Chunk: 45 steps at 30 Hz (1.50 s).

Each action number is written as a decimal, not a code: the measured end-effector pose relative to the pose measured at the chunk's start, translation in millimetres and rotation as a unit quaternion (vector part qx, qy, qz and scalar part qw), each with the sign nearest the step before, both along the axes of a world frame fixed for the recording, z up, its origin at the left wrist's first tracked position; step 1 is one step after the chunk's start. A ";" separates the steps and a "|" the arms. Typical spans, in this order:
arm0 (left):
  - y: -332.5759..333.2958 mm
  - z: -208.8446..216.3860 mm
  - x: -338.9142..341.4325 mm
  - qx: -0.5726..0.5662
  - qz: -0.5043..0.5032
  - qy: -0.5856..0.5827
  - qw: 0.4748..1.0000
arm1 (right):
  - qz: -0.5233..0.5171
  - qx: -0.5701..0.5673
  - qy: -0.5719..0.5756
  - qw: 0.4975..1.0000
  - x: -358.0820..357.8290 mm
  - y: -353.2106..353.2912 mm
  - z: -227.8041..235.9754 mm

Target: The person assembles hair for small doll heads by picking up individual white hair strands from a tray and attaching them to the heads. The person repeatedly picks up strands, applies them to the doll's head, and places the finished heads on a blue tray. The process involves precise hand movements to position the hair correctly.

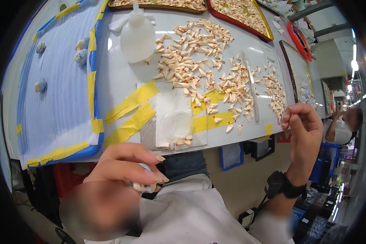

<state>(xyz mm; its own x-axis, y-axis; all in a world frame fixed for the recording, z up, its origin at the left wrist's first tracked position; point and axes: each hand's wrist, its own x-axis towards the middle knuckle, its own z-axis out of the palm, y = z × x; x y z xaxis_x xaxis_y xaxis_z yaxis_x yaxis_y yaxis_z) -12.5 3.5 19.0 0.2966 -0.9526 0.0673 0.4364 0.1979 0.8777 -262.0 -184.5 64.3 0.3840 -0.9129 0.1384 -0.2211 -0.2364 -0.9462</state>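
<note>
My left hand [118, 164] is held low before the table edge, its fingers closed round a small blue-and-white ball [143, 187], partly hidden by the fingers. My right hand [303, 124] is at the right end of the loose pieces, thumb and fingertips pinched together; anything between them is too small to make out. Nearest to it lies a strip of small cream pointed pieces with red tips [274, 91]. A larger heap of the same pieces [183, 67] spreads over the middle of the white table. Several similar balls [40, 85] rest on the blue-lined tray [61, 105] at left.
A translucent squeeze bottle [137, 38] stands behind a small clear dish [176, 124]. Yellow tape strips [130, 103] cross the tabletop. A thin metal tool [251, 87] lies among the pieces. Filled trays [242, 16] line the far side; another person [345, 126] is at far right.
</note>
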 end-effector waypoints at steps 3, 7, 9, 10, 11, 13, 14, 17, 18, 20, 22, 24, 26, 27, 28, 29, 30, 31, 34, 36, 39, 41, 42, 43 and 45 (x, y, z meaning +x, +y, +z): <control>-1.5 -20.3 6.7 -0.112 -0.045 -0.054 0.991 | 0.018 0.019 -0.008 1.000 4.0 9.8 -10.3; -6.1 0.5 -10.0 0.087 0.086 -0.028 0.992 | -0.015 0.079 -0.041 0.996 26.0 27.7 -8.2; -7.4 -7.2 -5.5 0.044 0.061 -0.067 0.995 | -0.002 0.089 -0.089 0.992 34.0 34.0 -12.1; -8.5 -10.8 -4.2 0.025 0.054 -0.083 0.995 | 0.024 0.083 -0.113 0.990 37.2 35.0 -15.4; -8.0 -12.3 -2.8 0.007 0.050 -0.101 0.994 | 0.052 0.078 -0.140 0.986 41.5 36.2 -17.7; -8.1 -12.6 -3.4 0.002 0.061 -0.093 0.994 | 0.096 0.093 -0.154 0.979 53.7 41.1 -17.5; -7.8 -10.8 -5.0 0.011 0.069 -0.071 0.995 | 0.118 0.100 -0.162 0.975 58.7 43.1 -16.7; -6.2 0.1 -10.4 0.049 0.078 -0.009 0.996 | 0.143 0.130 -0.166 0.967 69.3 44.0 -12.8; -5.8 -7.7 -4.0 0.010 0.054 -0.054 0.997 | 0.146 0.137 -0.164 0.966 71.4 44.1 -11.3; -6.1 -16.8 4.6 -0.047 0.026 -0.111 0.992 | 0.147 0.110 -0.125 0.975 76.8 42.1 -10.4; -5.5 -19.4 7.0 -0.059 0.026 -0.114 0.991 | 0.142 0.105 -0.102 0.979 82.6 39.9 -9.6; -5.0 -13.2 3.0 -0.030 0.040 -0.077 0.996 | 0.130 0.117 -0.093 0.980 88.5 37.2 -8.1; -3.9 -12.7 3.7 -0.018 0.040 -0.080 0.996 | 0.126 0.107 -0.072 0.984 93.1 32.2 -10.8; -4.4 -16.2 8.3 -0.032 0.028 -0.110 0.993 | 0.130 0.103 -0.057 0.984 94.1 29.4 -11.9; -5.7 -17.6 9.0 -0.037 0.028 -0.132 0.990 | 0.134 0.099 -0.042 0.985 94.8 27.5 -12.0; -7.9 -19.0 9.9 -0.044 0.030 -0.153 0.987 | 0.128 0.108 -0.019 0.986 96.7 28.0 -7.5; -9.4 -17.2 8.7 -0.039 0.043 -0.167 0.984 | 0.151 0.062 0.006 0.986 98.6 26.2 -7.8; -9.5 -16.7 9.5 -0.038 0.040 -0.172 0.983 | 0.174 0.016 0.032 0.984 100.8 22.6 -8.4; -7.5 -17.1 15.9 -0.047 0.000 -0.170 0.984 | 0.208 -0.098 0.129 0.965 108.4 20.4 -4.4; -5.6 -18.4 21.3 -0.057 -0.039 -0.163 0.984 | 0.223 -0.161 0.192 0.942 115.4 21.3 1.0; -7.2 -21.0 23.2 -0.077 -0.042 -0.174 0.981 | 0.249 -0.236 0.264 0.902 125.4 23.3 8.2; -8.3 -22.1 22.0 -0.080 -0.032 -0.177 0.981 | 0.258 -0.259 0.290 0.885 128.2 23.5 12.4; -9.1 -21.7 20.9 -0.075 -0.031 -0.173 0.982 | 0.260 -0.269 0.297 0.878 129.3 23.8 13.1; -9.5 -21.8 21.0 -0.076 -0.035 -0.172 0.981 | 0.260 -0.272 0.296 0.878 130.5 24.4 12.5; -10.4 -22.8 22.2 -0.083 -0.047 -0.173 0.980 | 0.259 -0.284 0.285 0.878 130.6 23.6 10.7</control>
